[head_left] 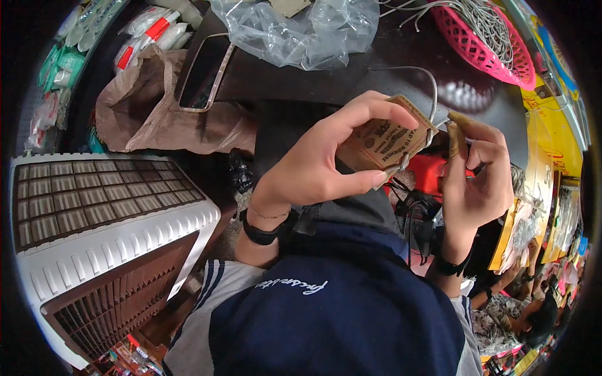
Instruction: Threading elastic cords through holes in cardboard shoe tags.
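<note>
My left hand (326, 153) holds a brown cardboard tag (384, 145) with dark print, its thumb and index finger gripping the edges. A grey cord (433, 88) loops up from the tag's right edge, and part of it looks twisted or knotted by my left thumb. On the right, my right hand (478, 166) is closed, pinching the cord close to the tag between thumb and index finger. Those two fingers carry a brownish covering or stain. Both hands are raised over my lap at the near edge of the dark table (295, 84).
A clear plastic bag (301, 37) and a phone (204, 74) lie on the table. At the far right, a pink basket (523, 78) holds many grey cords. A brown bag (141, 103) is at the left, above a white-and-brown air cooler (125, 235). Another person (508, 313) sits at the lower right.
</note>
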A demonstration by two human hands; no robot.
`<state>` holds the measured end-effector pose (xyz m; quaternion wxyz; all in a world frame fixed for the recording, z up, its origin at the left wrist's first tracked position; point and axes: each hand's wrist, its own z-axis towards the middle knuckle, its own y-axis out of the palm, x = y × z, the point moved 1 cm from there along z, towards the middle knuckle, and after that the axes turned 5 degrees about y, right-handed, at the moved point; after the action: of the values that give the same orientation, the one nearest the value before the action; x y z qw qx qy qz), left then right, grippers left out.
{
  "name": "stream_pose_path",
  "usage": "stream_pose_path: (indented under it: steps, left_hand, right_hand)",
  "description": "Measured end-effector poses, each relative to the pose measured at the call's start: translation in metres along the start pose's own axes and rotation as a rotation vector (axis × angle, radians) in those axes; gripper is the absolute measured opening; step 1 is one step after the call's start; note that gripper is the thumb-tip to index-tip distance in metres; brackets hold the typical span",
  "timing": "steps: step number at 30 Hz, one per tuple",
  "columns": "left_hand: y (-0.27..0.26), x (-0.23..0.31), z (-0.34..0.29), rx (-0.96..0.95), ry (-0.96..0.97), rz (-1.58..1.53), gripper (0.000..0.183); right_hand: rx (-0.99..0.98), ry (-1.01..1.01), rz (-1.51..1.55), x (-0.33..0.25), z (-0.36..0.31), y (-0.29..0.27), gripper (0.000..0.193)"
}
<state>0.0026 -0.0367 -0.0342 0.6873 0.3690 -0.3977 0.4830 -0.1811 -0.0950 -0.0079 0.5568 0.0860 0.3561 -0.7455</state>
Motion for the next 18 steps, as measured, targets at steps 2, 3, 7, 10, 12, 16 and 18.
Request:
stream_pose_path:
  steps: [2, 3, 7, 10, 12, 16, 18]
  left_hand:
    - [0.001, 0.000, -0.001, 0.002, 0.009, 0.047, 0.055]
    - [0.002, 0.001, -0.002, 0.003, 0.019, 0.093, 0.055]
    - [-0.002, 0.010, -0.007, -0.030, 0.002, 0.139, 0.054]
    - [-0.004, 0.008, -0.007, -0.006, 0.003, 0.161, 0.054]
    - [-0.004, 0.011, -0.007, 0.022, 0.008, 0.189, 0.053]
    - [0.009, 0.019, -0.005, -0.007, 0.050, 0.260, 0.051]
    - [0.014, 0.018, -0.003, -0.034, 0.046, 0.312, 0.050]
  right_hand:
    - [-0.003, -0.010, -0.007, 0.000, 0.002, -0.002, 0.025]
    - [0.036, -0.052, -0.081, 0.002, 0.005, -0.003, 0.025]
    - [0.147, 0.052, 0.053, 0.017, 0.009, -0.008, 0.019]
    - [0.147, -0.136, -0.301, -0.007, 0.015, -0.016, 0.014]
    - [-0.030, 0.069, -0.121, -0.014, 0.008, -0.021, 0.012]
    - [-0.322, 0.497, 0.401, -0.008, -0.004, -0.009, 0.017]
    - [-0.316, 0.583, 0.520, -0.012, -0.007, -0.006, 0.017]
